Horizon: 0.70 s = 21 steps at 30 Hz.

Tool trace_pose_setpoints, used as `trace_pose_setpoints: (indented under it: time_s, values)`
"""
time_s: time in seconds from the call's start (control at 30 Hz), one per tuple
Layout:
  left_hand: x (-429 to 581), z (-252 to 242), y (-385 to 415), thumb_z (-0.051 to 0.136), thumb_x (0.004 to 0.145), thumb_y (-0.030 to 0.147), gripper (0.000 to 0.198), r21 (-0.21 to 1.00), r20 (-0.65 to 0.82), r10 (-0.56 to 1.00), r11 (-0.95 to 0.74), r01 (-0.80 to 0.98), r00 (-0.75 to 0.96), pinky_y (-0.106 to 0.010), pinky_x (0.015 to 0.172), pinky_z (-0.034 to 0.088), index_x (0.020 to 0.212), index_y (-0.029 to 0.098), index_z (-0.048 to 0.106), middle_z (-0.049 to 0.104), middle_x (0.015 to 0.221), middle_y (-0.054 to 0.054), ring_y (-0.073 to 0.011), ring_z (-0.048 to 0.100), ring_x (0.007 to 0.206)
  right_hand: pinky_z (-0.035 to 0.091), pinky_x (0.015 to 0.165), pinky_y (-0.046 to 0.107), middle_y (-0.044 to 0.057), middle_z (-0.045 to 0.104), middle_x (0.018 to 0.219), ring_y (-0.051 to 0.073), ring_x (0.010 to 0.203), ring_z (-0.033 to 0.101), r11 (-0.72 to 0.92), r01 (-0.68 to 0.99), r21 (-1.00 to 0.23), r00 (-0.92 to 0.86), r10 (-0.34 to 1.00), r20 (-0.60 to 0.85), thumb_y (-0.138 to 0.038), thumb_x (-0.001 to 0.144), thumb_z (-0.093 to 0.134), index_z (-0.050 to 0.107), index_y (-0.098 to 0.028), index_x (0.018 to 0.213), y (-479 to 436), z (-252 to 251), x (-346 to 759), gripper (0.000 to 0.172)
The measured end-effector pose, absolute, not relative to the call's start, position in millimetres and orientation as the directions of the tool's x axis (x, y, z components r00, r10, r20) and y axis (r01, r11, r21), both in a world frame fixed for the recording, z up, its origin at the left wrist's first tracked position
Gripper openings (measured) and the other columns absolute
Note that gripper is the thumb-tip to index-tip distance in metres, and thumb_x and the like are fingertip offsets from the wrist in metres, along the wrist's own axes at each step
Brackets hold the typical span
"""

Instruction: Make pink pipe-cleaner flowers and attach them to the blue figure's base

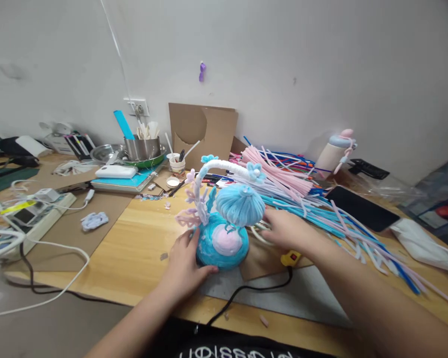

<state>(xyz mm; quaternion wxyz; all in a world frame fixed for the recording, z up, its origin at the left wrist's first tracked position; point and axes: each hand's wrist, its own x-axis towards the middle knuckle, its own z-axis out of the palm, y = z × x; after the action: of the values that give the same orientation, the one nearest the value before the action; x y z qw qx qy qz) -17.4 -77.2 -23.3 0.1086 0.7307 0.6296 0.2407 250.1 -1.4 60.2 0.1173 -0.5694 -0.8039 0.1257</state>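
A blue pipe-cleaner lamp [220, 253] stands upright on the table before me. Its round blue base has a pale pink oval on top, and a white arched stem with blue flowers rises at the left. From the arch hangs a domed light-blue shade [240, 205]. My left hand [182, 261] is closed around the base's left side, thumb at the front. Beside the shade's right edge is my right hand [285, 229], close to a loop of white cord [260, 233]. Its fingertips are partly hidden, so I cannot tell whether they grip anything.
Bundles of pink, white and blue pipe cleaners [283, 179] lie behind and right. A phone [361, 208] and a bottle [331, 154] are farther right. A yellow switch [291, 257] on a black cable sits in front. At left are a power strip [65, 201] and a metal pot [143, 148].
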Motion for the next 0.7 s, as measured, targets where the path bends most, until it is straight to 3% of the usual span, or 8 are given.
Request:
trace_pose_setpoints:
  time_s: [0.07, 0.17, 0.27, 0.47, 0.7]
  values:
    - [-15, -19, -79, 0.062, 0.078, 0.044, 0.064, 0.47, 0.272, 0.957, -0.227, 0.853, 0.105, -0.052, 0.102, 0.036, 0.133, 0.016, 0.043, 0.044, 0.133, -0.018, -0.0339, 0.041, 0.125, 0.032, 0.05, 0.024, 0.003, 0.066, 0.069, 0.016, 0.059, 0.058, 0.306, 0.893, -0.331, -0.342, 0.938, -0.058, -0.017, 0.069, 0.063, 0.063, -0.018, 0.075, -15, 56, 264, 0.006]
    - [-10, -11, -75, 0.048, 0.089, 0.034, 0.04, 0.445, 0.285, 0.936, -0.321, 0.836, 0.207, -0.048, 0.1, 0.04, 0.127, 0.02, 0.05, 0.051, 0.126, -0.013, -0.0285, 0.047, 0.119, 0.031, 0.049, 0.024, 0.003, 0.066, 0.068, 0.016, 0.057, 0.057, 0.293, 0.843, -0.452, -0.377, 0.92, -0.109, -0.021, 0.073, 0.059, 0.062, -0.02, 0.077, -42, 43, 277, 0.006]
    - [-6, -5, -69, 0.046, 0.09, 0.029, 0.035, 0.365, 0.246, 0.919, -0.382, 0.849, 0.308, -0.047, 0.094, 0.045, 0.124, 0.024, 0.055, 0.056, 0.121, -0.009, -0.0276, 0.052, 0.111, 0.032, 0.049, 0.025, 0.003, 0.067, 0.07, 0.017, 0.058, 0.059, 0.289, 0.83, -0.476, -0.355, 0.933, -0.053, -0.028, 0.074, 0.061, 0.061, -0.022, 0.081, -64, 32, 272, 0.009]
    - [-12, -10, -78, 0.044, 0.09, 0.027, 0.034, 0.295, 0.266, 0.894, -0.432, 0.852, 0.361, -0.05, 0.092, 0.047, 0.12, 0.024, 0.06, 0.054, 0.126, -0.013, -0.03, 0.052, 0.113, 0.04, 0.062, 0.035, 0.008, 0.069, 0.082, 0.026, 0.072, 0.061, 0.379, 0.873, -0.308, -0.393, 0.92, 0.018, -0.041, 0.072, 0.064, 0.06, -0.021, 0.091, -72, 28, 242, 0.028]
    - [-20, -26, -90, 0.048, 0.088, 0.022, 0.038, 0.309, 0.324, 0.85, -0.51, 0.803, 0.416, -0.052, 0.098, 0.045, 0.125, 0.024, 0.056, 0.042, 0.143, -0.015, -0.0308, 0.044, 0.128, 0.038, 0.059, 0.034, 0.007, 0.067, 0.076, 0.025, 0.067, 0.058, 0.48, 0.852, -0.211, -0.478, 0.876, 0.062, -0.034, 0.074, 0.061, 0.062, -0.022, 0.082, -62, 15, 233, 0.014]
